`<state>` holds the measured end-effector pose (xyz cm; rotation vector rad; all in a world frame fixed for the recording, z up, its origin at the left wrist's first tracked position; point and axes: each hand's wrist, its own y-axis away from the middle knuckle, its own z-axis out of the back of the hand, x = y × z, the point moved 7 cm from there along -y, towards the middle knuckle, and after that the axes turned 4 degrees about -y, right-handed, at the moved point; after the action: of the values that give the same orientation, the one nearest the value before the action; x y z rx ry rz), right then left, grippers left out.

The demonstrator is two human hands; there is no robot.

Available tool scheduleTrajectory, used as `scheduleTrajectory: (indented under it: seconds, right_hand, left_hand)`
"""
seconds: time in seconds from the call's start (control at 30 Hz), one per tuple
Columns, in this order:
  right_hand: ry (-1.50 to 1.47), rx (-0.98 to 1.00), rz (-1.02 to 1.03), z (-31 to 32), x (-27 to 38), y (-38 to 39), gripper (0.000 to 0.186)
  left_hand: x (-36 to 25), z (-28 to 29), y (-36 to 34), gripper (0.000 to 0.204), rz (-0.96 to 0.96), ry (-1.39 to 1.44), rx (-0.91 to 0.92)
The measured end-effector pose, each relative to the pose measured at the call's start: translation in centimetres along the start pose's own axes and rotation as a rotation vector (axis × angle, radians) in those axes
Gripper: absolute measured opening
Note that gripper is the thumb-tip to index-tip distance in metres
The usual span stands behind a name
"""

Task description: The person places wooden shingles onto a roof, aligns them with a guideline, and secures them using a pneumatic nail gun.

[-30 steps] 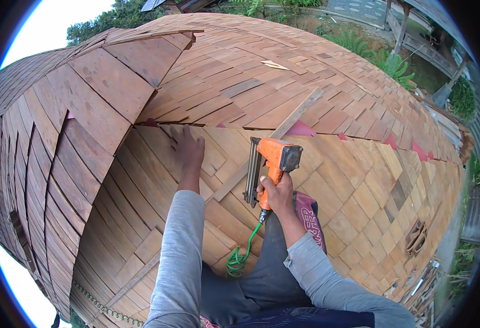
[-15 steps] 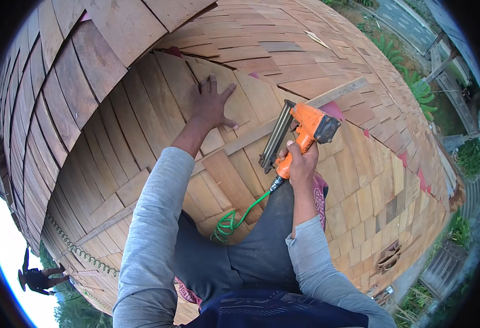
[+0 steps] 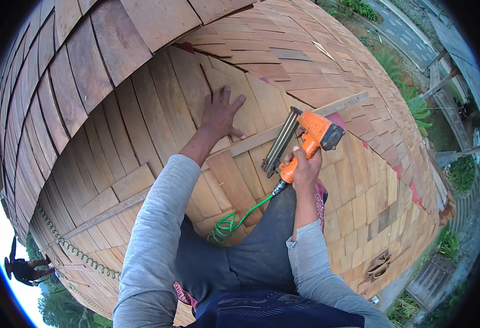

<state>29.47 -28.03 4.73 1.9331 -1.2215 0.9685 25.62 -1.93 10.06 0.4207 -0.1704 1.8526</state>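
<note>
My left hand (image 3: 221,116) lies with fingers spread on pale wooden shingles (image 3: 170,82), just above a long thin wooden batten (image 3: 253,139) that runs across the roof slope. Nothing is held in it. In my right hand (image 3: 306,170) is the grip of an orange nail gun (image 3: 317,130), its long dark magazine tilted toward the left. The gun's body lies over the batten in this view; its tip is hidden from sight. A green air hose (image 3: 251,210) runs from the bottom of the grip and coils between my legs.
An overhanging shingled roof edge (image 3: 95,60) curves over the upper left. Loose wood slivers (image 3: 323,50) lie upslope. A brown pouch (image 3: 378,266) rests at lower right, near the drop to the ground. Another coiled hose (image 3: 76,251) and a person (image 3: 27,268) are at far left.
The whole view has shifted slightly. My left hand remains on the shingles with its fingers a little closer together; my right hand still holds the nail gun in much the same pose.
</note>
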Motion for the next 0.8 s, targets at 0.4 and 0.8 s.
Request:
scheduleTrajectory:
  seconds: [0.4,0.8]
  right_hand:
    - [-0.021,-0.016,0.018,0.0,0.55,-0.18,0.042]
    - [0.001,-0.014,0.026,0.13,0.34,-0.25,0.046]
  left_hand:
    - [0.27,-0.13,0.42,0.123,0.04,0.044,-0.05]
    - [0.5,-0.49,0.66,0.124,0.025,0.051,-0.045]
